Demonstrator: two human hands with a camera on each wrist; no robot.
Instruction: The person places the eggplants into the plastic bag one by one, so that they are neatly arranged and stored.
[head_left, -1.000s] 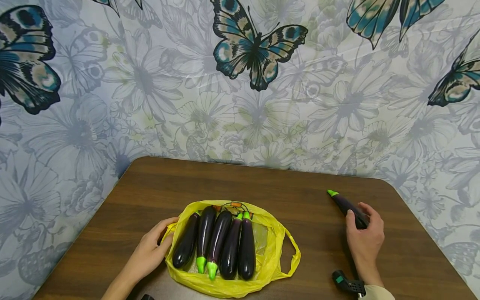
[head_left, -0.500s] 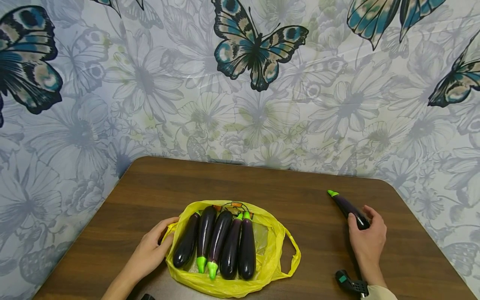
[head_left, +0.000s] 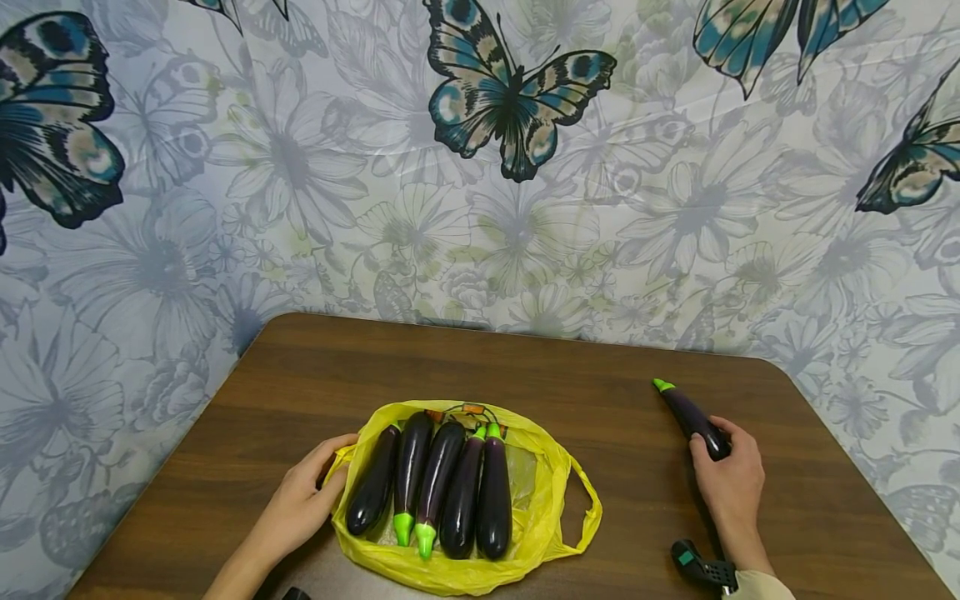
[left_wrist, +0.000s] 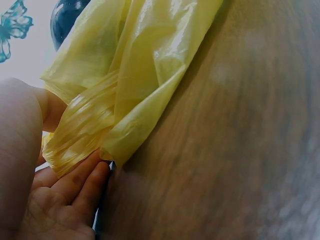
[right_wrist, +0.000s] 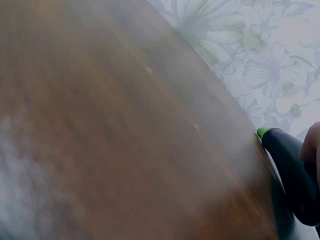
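Note:
A yellow plastic bag (head_left: 540, 550) lies spread wide on the table, with several dark eggplants (head_left: 442, 475) side by side inside it. Some have their green stem ends toward me, others away. My left hand (head_left: 300, 500) holds the bag's left edge; in the left wrist view the gathered yellow film (left_wrist: 85, 130) passes between thumb and fingers. Off to the right, my right hand (head_left: 731, 483) grips the blunt end of a single eggplant (head_left: 678, 408). Its green tip points to the back left. The right wrist view catches this eggplant (right_wrist: 287, 160) with part of a finger on it.
The brown wooden table (head_left: 300, 375) has rounded far corners and ends at a wall covering (head_left: 450, 250) printed with flowers and butterflies. A bag handle loop (head_left: 588, 512) sticks out on the right. A black device (head_left: 701, 571) sits at my right wrist.
My right hand and its eggplant shifted slightly right, then slightly back left. The left hand, the bag and the eggplants in it have stayed put.

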